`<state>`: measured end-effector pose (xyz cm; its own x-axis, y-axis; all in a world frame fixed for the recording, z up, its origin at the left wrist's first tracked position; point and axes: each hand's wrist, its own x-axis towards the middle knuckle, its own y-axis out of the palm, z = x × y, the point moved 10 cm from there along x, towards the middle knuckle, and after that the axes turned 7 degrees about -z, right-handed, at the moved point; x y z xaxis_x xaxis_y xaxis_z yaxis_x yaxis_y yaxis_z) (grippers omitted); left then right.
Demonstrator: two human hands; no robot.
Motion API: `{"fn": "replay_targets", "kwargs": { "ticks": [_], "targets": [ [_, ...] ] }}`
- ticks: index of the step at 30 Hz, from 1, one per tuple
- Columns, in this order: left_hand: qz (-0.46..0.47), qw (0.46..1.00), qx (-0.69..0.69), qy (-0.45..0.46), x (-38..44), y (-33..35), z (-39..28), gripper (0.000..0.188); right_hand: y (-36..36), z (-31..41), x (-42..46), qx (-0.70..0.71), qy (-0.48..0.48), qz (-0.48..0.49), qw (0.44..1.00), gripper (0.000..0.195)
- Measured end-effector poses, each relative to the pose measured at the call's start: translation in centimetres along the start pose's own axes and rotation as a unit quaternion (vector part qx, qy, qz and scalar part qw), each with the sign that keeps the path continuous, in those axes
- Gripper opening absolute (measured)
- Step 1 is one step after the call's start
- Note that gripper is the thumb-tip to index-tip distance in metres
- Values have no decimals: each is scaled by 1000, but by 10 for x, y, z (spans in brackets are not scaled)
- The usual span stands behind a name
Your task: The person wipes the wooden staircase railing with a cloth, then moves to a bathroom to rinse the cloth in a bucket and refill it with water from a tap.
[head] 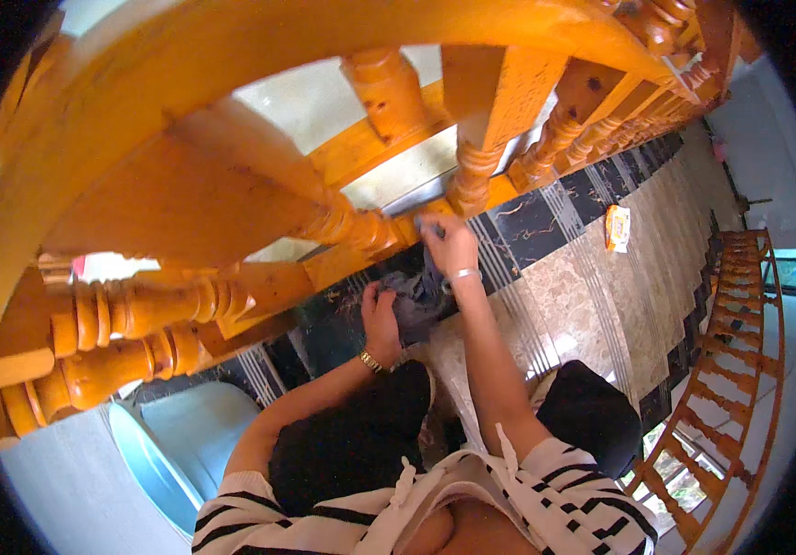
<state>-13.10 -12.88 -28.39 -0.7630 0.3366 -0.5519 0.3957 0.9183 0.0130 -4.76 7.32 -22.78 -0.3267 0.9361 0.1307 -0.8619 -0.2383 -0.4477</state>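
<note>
A dark grey cloth (417, 305) hangs bunched between my two hands, above the marble stair. My right hand (450, 243), with a silver bracelet at the wrist, grips the upper part of the cloth against the bottom rail of the wooden balustrade (408, 225), beside the foot of a turned baluster (471, 173). Lower and to the left, my left hand (382, 326), wearing a gold watch, is at the cloth's left edge. Its fingers are partly bent, and whether they grip the cloth is not clear.
The wooden handrail (231, 69) arches close in front of me. An orange and white packet (618, 228) lies on a marble step (578, 277) at the right. A light blue plastic basin or seat (193, 430) stands at the lower left. Another balustrade (731, 388) runs down the far right.
</note>
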Motion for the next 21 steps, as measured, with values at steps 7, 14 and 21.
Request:
{"fn": "replay_targets", "kwargs": {
  "ticks": [7, 14, 21],
  "targets": [
    [-68, 952, 71, 290, -5, -29, -105, 38, 44, 9, -16, -90, -53, 101, 989, 13],
    [46, 843, 390, 367, -19, 20, -101, 46, 42, -11, -78, -11, 8, 198, 980, 18],
    [-33, 925, 207, 318, -14, -15, -122, 45, 12, -35, -50, 104, 132, 180, 969, 20]
  ]
}}
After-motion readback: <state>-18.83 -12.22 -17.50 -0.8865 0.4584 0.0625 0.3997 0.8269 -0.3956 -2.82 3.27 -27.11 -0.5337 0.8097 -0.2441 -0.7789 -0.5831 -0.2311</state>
